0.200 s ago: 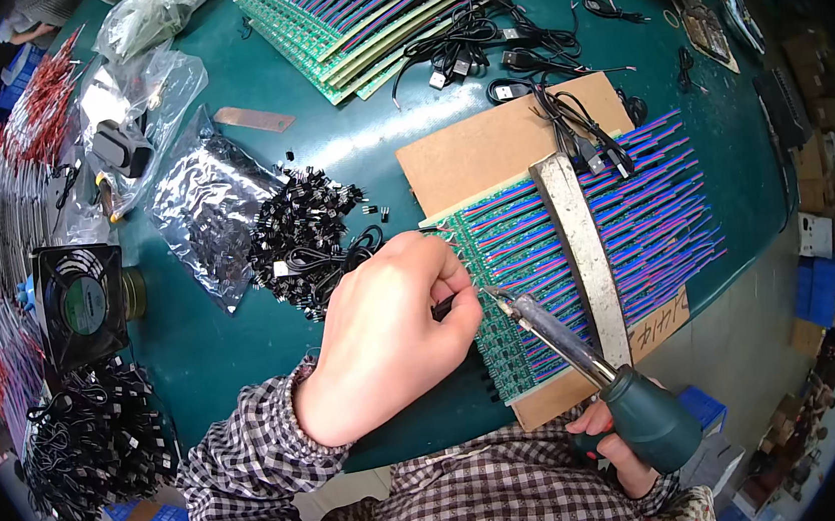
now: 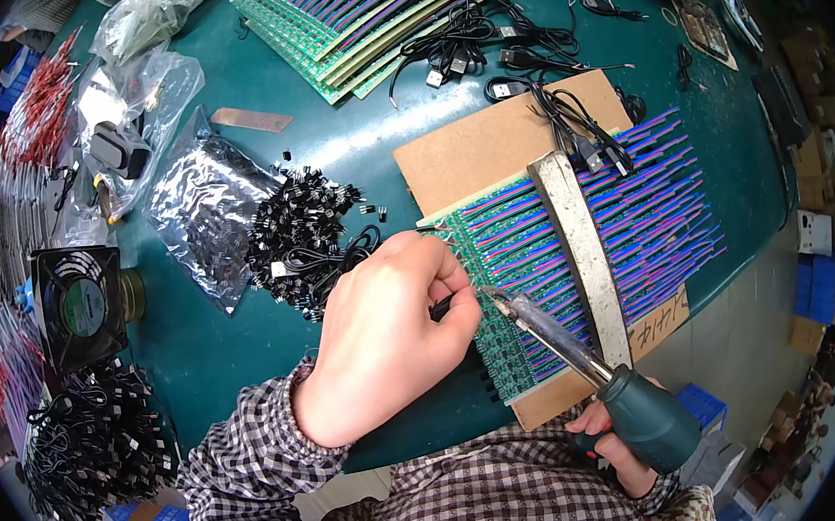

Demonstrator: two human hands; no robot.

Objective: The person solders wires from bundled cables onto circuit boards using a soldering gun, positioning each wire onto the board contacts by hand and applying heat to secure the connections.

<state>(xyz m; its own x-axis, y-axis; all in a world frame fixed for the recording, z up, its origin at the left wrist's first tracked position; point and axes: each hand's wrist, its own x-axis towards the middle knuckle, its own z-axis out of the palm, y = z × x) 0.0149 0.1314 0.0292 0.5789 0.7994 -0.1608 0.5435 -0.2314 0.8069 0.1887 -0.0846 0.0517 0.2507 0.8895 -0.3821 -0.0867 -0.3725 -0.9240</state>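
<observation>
My left hand [image 2: 385, 339] is closed in a pinch at the left edge of a green circuit board panel [image 2: 511, 377]. A small black piece [image 2: 440, 308] shows between its fingers; most of it is hidden, so its kind is unclear. My right hand [image 2: 611, 438] is wrapped round the dark green handle of a soldering iron [image 2: 643, 415]. The iron's tip meets the board's edge right beside my left fingertips. Rows of blue, red and black wires [image 2: 649, 208] run rightward from the panel. A worn metal bar [image 2: 580, 255] lies across them.
Under the panel is brown cardboard [image 2: 468, 155]. Left of it lie a heap of small black connectors [image 2: 298, 222], a plastic bag [image 2: 212, 210] and a fan [image 2: 80, 305]. Further back are stacked wired panels [image 2: 317, 49], black USB cables [image 2: 463, 50] and a flat metal blade [image 2: 251, 120].
Hardly anything differs. Both hands and the soldering iron keep their places at the board's edge; the whole view has shifted very slightly.
</observation>
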